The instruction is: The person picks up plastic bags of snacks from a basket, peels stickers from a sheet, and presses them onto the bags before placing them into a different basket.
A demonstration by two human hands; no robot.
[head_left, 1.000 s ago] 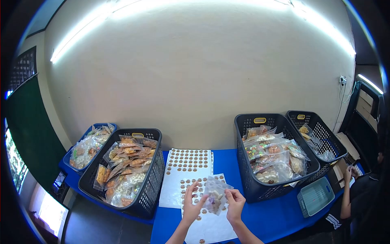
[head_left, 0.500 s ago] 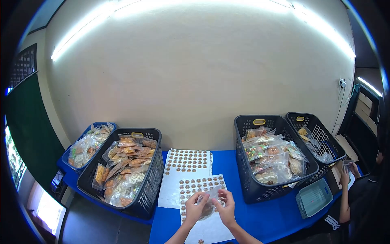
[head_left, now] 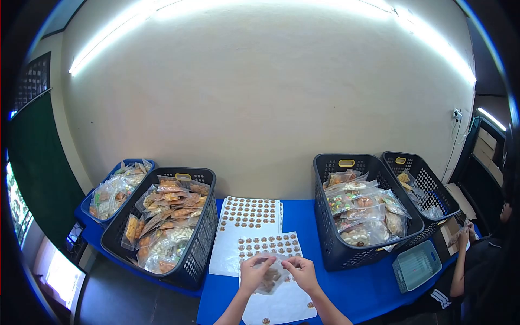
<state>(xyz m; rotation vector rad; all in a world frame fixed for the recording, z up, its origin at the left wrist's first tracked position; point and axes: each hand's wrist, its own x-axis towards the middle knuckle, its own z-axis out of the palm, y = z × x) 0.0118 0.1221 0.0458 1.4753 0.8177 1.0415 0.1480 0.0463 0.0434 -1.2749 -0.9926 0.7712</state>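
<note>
So the small clear bag is held up in front of the person's body, just over the front sticker sheet on the blue tabletop. It's a see-through plastic pouch, kinda crinkly and cloudy with glare, and there's something brownish and lumpy sitting low in it. The view's pretty small and shiny there, so I can't really say what the filling is.

The left hand has the upper left edge pinched between thumb and fingers, and the right hand is doing the same at the upper right. Both are closed in narrow, thumbs pointing at each other across the top of the bag.

The sheet underneath has rows of little round brown stickers up top and mostly bare white paper lower down. A second sticker sheet lies just behind it, partly overlapped. Big black baskets full of packed bags flank the sheets, left basket and right basket.
</note>
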